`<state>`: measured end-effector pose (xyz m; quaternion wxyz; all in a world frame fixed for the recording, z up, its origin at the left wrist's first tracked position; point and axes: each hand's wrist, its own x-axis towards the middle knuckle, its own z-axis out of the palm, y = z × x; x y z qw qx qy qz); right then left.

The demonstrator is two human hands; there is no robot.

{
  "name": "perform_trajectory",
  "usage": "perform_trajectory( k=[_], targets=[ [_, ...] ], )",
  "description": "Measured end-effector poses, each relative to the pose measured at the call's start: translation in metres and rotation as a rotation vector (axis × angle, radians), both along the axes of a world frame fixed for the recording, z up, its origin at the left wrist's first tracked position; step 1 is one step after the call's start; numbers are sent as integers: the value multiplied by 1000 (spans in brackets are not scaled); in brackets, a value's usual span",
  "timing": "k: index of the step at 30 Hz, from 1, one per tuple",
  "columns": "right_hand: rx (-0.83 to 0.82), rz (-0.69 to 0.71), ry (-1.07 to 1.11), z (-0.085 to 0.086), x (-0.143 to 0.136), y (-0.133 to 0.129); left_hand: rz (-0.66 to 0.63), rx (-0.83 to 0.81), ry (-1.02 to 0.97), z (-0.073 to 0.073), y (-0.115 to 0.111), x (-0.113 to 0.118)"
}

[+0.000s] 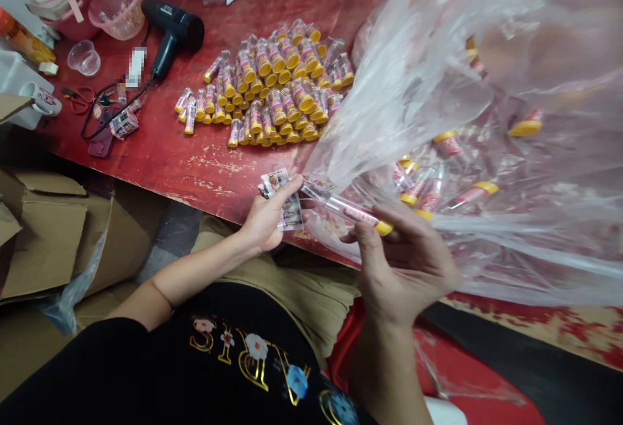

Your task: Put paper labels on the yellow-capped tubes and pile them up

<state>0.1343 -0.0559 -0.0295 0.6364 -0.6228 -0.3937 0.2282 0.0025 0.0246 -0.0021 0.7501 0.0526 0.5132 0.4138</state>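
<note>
My left hand (272,214) is closed on a bunch of small printed wrappers (291,212) at the table's front edge. In my right hand (403,250) is a clear tube (353,209) with a yellow cap, pinched near the capped end. The tube's other end points toward my left fingertips and lies beside a piece of clear film. Beyond my hands, a pile of capped tubes (277,110) lies on the red table (195,172). To the right, a large clear plastic bag (413,107) holds several more tubes (431,198).
A hair dryer (170,32), a pink basket (117,6), a clear cup (85,58), red scissors (78,99) and a white mug (41,99) stand or lie at the back left. Cardboard boxes (48,237) are below the table at left. A red stool (477,373) is at lower right.
</note>
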Motion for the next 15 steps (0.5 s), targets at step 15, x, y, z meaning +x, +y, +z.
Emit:
perform_trajectory(
  k=[15],
  targets=[
    [12, -48, 151, -4, 6, -4, -15, 81, 42, 0, -1, -1]
  ],
)
